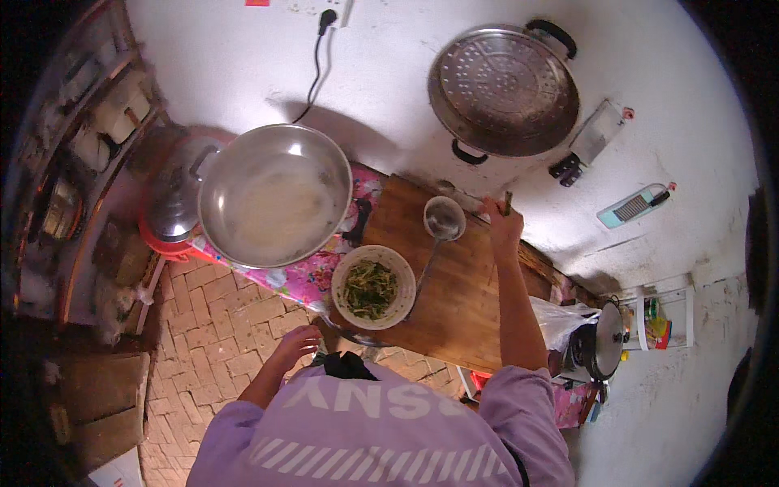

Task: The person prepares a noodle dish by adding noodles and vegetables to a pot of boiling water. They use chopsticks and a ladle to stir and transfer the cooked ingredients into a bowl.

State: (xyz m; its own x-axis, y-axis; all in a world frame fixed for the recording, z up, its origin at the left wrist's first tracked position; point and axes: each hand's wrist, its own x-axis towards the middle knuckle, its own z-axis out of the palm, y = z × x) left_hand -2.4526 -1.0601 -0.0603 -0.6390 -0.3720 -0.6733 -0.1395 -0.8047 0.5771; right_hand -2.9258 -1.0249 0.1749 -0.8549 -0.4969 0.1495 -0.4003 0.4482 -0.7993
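Note:
My right hand is closed around a greenish stick-like handle at the back edge of the wooden board, near the wall. Only the handle's upper end shows; the rest is hidden. My left hand hangs in front of the table edge, loosely curled, with nothing visible in it. Nearest to it is a white bowl of shredded green vegetables on the board's left part. A small bowl, whitish inside, stands farther back. Between the two bowls lies a thin, long-handled utensil, possibly a ladle.
A large steel pan with pale contents stands left on a pink floral cloth. A steamer pan, cleaver and grater hang on the wall. A lidded pot and plastic bag are at right. Shelves line the left.

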